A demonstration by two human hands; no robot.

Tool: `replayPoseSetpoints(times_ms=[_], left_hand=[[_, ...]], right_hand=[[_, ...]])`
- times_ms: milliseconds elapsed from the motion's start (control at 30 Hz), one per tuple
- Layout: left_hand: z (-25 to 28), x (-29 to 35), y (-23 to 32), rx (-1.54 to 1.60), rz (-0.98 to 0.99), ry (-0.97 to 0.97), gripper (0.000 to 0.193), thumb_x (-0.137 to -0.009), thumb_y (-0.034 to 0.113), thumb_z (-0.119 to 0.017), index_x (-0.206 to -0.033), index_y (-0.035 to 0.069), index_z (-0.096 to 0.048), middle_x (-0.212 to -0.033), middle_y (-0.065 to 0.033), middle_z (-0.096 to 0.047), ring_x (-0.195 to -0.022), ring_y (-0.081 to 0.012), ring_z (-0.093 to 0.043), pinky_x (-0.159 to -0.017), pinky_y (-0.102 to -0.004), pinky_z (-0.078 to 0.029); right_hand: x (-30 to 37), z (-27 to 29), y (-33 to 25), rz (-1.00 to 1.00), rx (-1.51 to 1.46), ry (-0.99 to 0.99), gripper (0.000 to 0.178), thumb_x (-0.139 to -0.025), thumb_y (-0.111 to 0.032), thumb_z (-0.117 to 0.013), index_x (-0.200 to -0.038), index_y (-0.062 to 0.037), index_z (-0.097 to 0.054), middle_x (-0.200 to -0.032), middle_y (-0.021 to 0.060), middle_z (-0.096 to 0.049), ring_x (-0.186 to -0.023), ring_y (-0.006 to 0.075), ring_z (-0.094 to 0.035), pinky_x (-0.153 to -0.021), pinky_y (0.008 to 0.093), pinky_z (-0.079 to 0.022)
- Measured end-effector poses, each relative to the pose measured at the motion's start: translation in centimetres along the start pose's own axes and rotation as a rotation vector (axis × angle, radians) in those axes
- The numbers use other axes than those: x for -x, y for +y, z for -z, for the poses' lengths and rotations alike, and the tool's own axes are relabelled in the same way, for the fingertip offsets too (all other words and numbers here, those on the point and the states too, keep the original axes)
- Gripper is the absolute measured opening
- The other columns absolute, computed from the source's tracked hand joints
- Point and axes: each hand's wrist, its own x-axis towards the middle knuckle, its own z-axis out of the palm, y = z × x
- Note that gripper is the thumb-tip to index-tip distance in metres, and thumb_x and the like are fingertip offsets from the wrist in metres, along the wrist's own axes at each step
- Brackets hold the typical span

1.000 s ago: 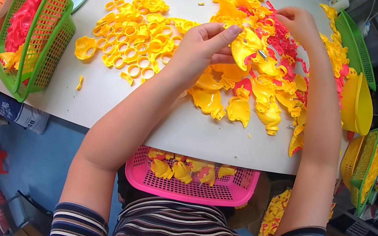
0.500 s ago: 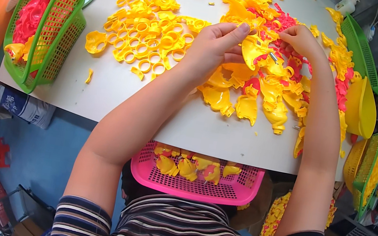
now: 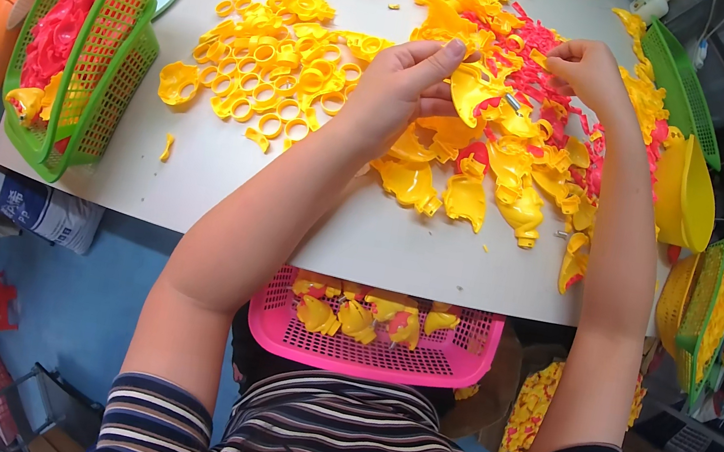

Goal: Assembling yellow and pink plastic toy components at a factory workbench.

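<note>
My left hand (image 3: 408, 89) pinches a curved yellow plastic shell piece (image 3: 474, 94) between thumb and fingers, above the pile. Red plastic shows at the shell's inner edge, and a small metal pin (image 3: 512, 104) is beside it. Farther right, my right hand (image 3: 590, 75) has its fingertips drawn together over the heap of red plastic pieces (image 3: 529, 74). A bit of yellow shows at those fingertips; whether it is held is unclear. Under and around both hands lie loose yellow shell pieces (image 3: 467, 196), some with red parts in them.
Yellow rings (image 3: 270, 125) are spread on the white table (image 3: 153, 201) left of my hands. A green basket (image 3: 122, 77) with red parts stands at the left edge. Below the front edge is a pink basket (image 3: 339, 355) holding yellow-red pieces. A yellow bowl (image 3: 685, 196) is at right.
My right hand has shifted a little farther away over the heap, its fingers more drawn together. My left hand keeps its grip on the yellow shell piece, and the view has shifted slightly.
</note>
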Motion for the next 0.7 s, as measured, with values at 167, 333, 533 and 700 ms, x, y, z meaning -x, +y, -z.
replayPoseSetpoints(times_ms=[167, 333, 533, 700], left_hand=[[-0.1, 0.0, 0.0, -0.007, 0.003, 0.001, 0.044, -0.092, 0.033, -0.052, -0.115, -0.004, -0.052, -0.103, -0.0124, -0.063, -0.089, -0.0162, -0.065, -0.078, -0.0271, -0.053], [-0.2, 0.0, 0.0, -0.017, 0.002, 0.007, 0.043, -0.092, 0.033, -0.052, -0.115, -0.004, -0.052, -0.102, -0.0123, -0.063, -0.089, -0.0160, -0.065, -0.078, -0.0274, -0.053], [0.4, 0.2, 0.2, -0.037, -0.009, 0.049, 0.042, -0.093, 0.030, -0.050, -0.114, -0.005, -0.052, -0.100, -0.0119, -0.063, -0.087, -0.0150, -0.065, -0.075, -0.0250, -0.054], [-0.5, -0.1, 0.1, -0.034, -0.006, 0.038, 0.040, -0.093, 0.029, -0.049, -0.114, -0.005, -0.052, -0.099, -0.0116, -0.064, -0.084, -0.0141, -0.065, -0.074, -0.0236, -0.054]], right_hand=[[0.6, 0.1, 0.5, 0.019, 0.064, -0.037, 0.014, -0.077, -0.012, -0.065, -0.082, 0.0001, -0.062, -0.071, 0.0034, -0.062, -0.060, 0.0098, -0.060, -0.056, 0.0227, -0.051], [0.9, 0.1, -0.1, -0.035, 0.222, -0.196, 0.015, -0.078, -0.014, -0.066, -0.085, -0.0012, -0.063, -0.070, 0.0025, -0.062, -0.059, 0.0088, -0.058, -0.053, 0.0213, -0.048], [1.4, 2.4, 1.3, 0.037, 0.104, 0.041, 0.017, -0.077, -0.016, -0.065, -0.083, -0.0004, -0.065, -0.067, 0.0049, -0.063, -0.055, 0.0116, -0.059, -0.050, 0.0244, -0.047], [2.5, 9.1, 6.2, -0.297, 0.496, -0.015, 0.015, -0.078, -0.015, -0.064, -0.080, -0.0003, -0.065, -0.063, 0.0060, -0.062, -0.053, 0.0121, -0.059, -0.048, 0.0258, -0.047]])
